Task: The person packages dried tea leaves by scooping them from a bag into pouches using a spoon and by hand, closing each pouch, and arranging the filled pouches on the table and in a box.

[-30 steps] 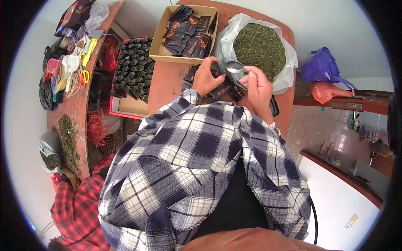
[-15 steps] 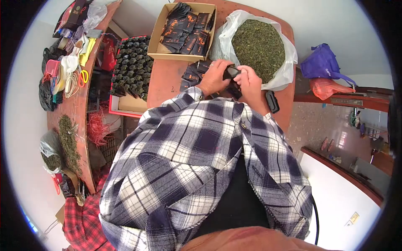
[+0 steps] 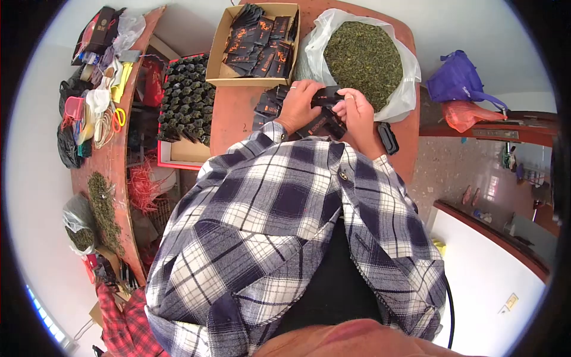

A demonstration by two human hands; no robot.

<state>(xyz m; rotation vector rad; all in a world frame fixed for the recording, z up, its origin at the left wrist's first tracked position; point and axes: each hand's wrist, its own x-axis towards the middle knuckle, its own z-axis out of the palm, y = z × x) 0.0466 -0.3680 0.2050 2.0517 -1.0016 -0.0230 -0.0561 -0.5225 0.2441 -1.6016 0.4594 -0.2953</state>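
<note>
A small black packet [image 3: 326, 95] with faint print is stretched between my two hands above the brown table [image 3: 229, 116]. My left hand [image 3: 299, 106] grips its left end, thumb bent toward me. At its right end, the fingertips of my right hand [image 3: 357, 112] pinch the edge. Beneath and between the hands lie loose black packets [image 3: 315, 126] with orange print, partly covered by the hands. More packets show left of my left hand. A black plastic scoop-like piece [image 3: 388, 138] rests right of my right wrist.
An open cardboard box [image 3: 253, 81] of black-and-orange packets stands behind my left hand. A clear bag [image 3: 410, 83] full of dried green leaves [image 3: 363, 59] is behind the right. At left, a red-rimmed box [image 3: 184, 165] holds rows of dark packets. A cluttered side table [image 3: 98, 157] stands beyond.
The dark packet has come up flatter and wider between my hands, its printed face now showing. My right hand has turned slightly. The view has shifted a little.
</note>
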